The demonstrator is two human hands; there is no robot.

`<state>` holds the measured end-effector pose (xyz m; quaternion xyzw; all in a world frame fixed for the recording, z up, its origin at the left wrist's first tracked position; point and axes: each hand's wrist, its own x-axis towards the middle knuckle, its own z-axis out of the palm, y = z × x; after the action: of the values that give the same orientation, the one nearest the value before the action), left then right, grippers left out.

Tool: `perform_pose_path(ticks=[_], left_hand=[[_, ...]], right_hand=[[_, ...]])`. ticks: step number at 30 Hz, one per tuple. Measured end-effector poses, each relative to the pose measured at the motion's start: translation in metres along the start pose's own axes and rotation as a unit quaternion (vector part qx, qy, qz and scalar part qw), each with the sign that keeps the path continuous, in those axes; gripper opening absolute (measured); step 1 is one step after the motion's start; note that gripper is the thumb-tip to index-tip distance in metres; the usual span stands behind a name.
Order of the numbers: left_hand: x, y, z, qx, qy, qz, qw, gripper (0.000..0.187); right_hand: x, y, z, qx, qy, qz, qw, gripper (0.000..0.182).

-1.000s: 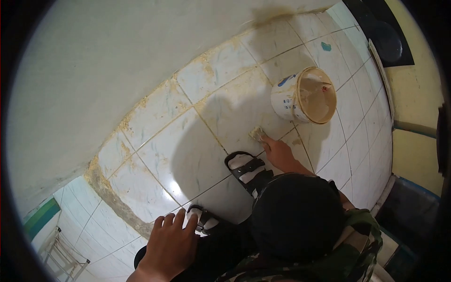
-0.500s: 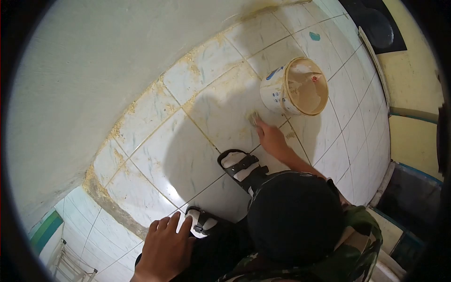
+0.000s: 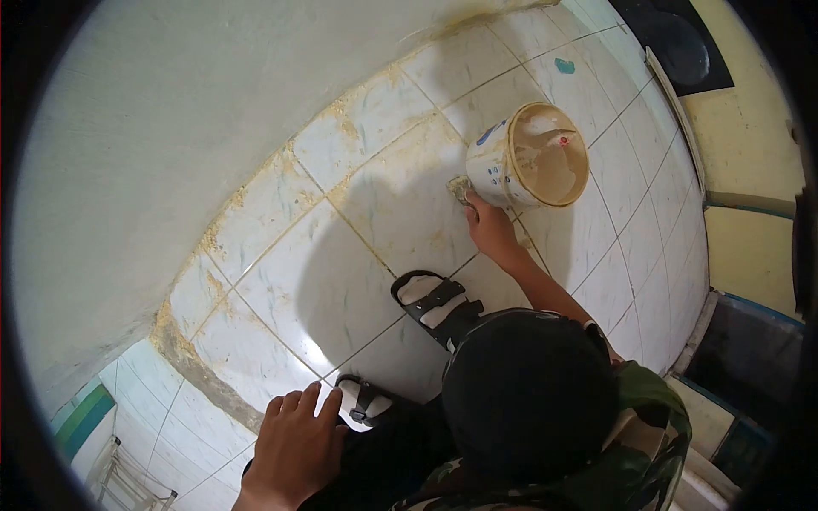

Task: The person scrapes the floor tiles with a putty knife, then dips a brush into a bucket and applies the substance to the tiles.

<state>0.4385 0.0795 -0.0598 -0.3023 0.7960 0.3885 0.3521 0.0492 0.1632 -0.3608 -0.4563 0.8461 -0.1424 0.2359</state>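
The head view shows the right hand (image 3: pixel 492 228) with its fingers clamped around a small flat tool (image 3: pixel 459 186), which is smeared with pale matter and held at the tiled floor (image 3: pixel 362 247), just left of a white bucket (image 3: pixel 487 175). Pale beige paste (image 3: pixel 550 175), with a red spot on it, shows inside the bucket. The left hand (image 3: pixel 294 443) lies at the near left over black trouser cloth (image 3: pixel 375 460), its fingers loosely apart and gripping nothing. Between the hands are two black sandals (image 3: pixel 441 294), worn over light socks. Crumbly yellowish residue (image 3: pixel 239 198) runs along the foot of the pale wall (image 3: pixel 183 145) on the left. On the far right part of the floor is a small teal patch (image 3: pixel 564 66), beyond the bucket.
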Motion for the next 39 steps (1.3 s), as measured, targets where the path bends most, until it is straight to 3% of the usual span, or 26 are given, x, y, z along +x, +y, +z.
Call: perform_pose_path(ticks=[2,6,8,12,14,15,18,20,21,23,27,30,32,39], left_hand=[[-0.001,0.000,0.003,0.029,0.027,0.011,0.999,0.048],[0.000,0.006,-0.006,0.004,0.005,-0.004,1.000,0.048],[0.003,0.003,-0.005,0.004,0.009,0.001,1.000,0.049],[0.008,-0.001,-0.003,0.031,0.004,-0.010,0.999,0.050],[0.009,-0.002,-0.004,0.028,0.009,0.002,1.000,0.049],[0.010,-0.003,-0.005,0.029,0.008,0.002,1.000,0.049],[0.013,-0.004,-0.005,0.012,0.005,-0.001,1.000,0.050],[0.015,-0.004,-0.006,0.020,0.006,0.000,1.000,0.049],[0.015,-0.003,-0.007,0.022,0.005,0.000,1.000,0.049],[0.017,-0.002,-0.009,0.009,0.011,0.005,1.000,0.049],[0.021,-0.001,-0.013,0.024,0.004,-0.002,1.000,0.048],[0.022,0.000,-0.013,0.017,0.010,0.002,1.000,0.048],[0.021,-0.002,-0.009,0.022,0.012,0.011,1.000,0.049],[0.004,0.000,-0.008,0.006,0.014,-0.017,1.000,0.049]], right_hand=[[0.002,0.016,0.016,0.017,0.085,-0.118,0.989,0.036],[0.026,-0.027,-0.004,0.181,-0.010,-0.017,0.983,0.037],[0.045,-0.028,0.001,0.113,0.032,0.019,0.993,0.037],[0.050,-0.010,0.012,0.148,0.103,0.025,0.983,0.037],[0.054,0.019,0.019,0.134,0.221,-0.046,0.965,0.038],[0.054,0.026,0.013,0.134,0.222,-0.045,0.965,0.038],[0.050,0.045,-0.015,0.119,0.188,-0.008,0.975,0.037],[0.044,0.042,-0.040,0.033,0.041,0.073,0.996,0.036],[0.035,0.033,-0.050,0.035,0.042,0.074,0.996,0.036],[0.015,0.012,-0.057,-0.017,-0.083,0.037,0.996,0.034],[0.029,-0.020,-0.034,-0.083,-0.092,-0.003,0.992,0.033],[0.089,-0.036,-0.010,-0.026,-0.052,-0.074,0.996,0.035],[0.113,-0.038,0.008,-0.003,0.030,-0.147,0.989,0.033],[0.001,-0.034,-0.014,-0.074,-0.108,-0.021,0.991,0.035]])
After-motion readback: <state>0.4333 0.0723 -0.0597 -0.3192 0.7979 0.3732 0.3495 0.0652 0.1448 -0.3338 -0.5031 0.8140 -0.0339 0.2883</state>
